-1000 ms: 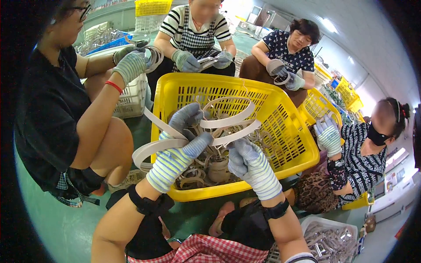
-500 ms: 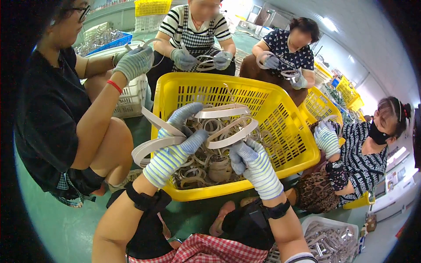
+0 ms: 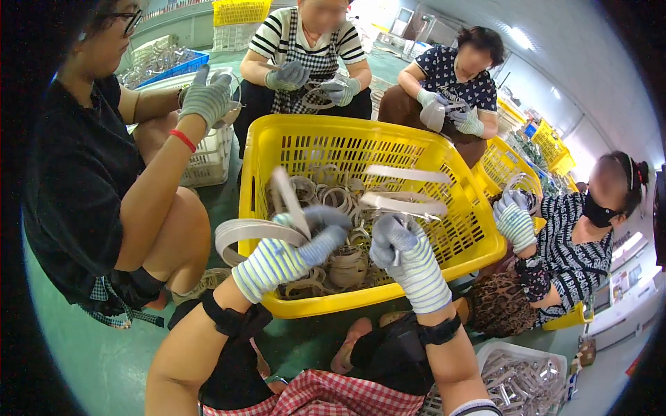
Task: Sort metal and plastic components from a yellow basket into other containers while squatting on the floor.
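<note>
My left hand [image 3: 295, 256], in a striped glove with grey fingertips, is closed around several pale flat bands bent into loops [image 3: 232, 236]. One blurred band [image 3: 290, 201] sticks up past its fingers. My right hand [image 3: 409, 256], gloved the same way, has its fingers curled closed. A pale looped band [image 3: 402, 204], blurred by motion, extends just above those fingers; its gripped part is hidden. Both hands are over a yellow slatted crate [image 3: 374, 297], which contains many loose pale and metallic loops [image 3: 333, 197] and a bundled stack of loops [image 3: 347, 267].
Co-workers sit around the crate: one at left [image 3: 76, 180], two across it, one at right [image 3: 576, 222], with gloved hands; bands show in several of them. A white basket [image 3: 555, 357] of metallic bands stands at lower right. More yellow crates [image 3: 510, 166] stand behind at right.
The looped band by my right hand has swung right, away from my left hand. My left hand has turned and shifted slightly right, still holding its bands. The co-workers' hands have shifted.
</note>
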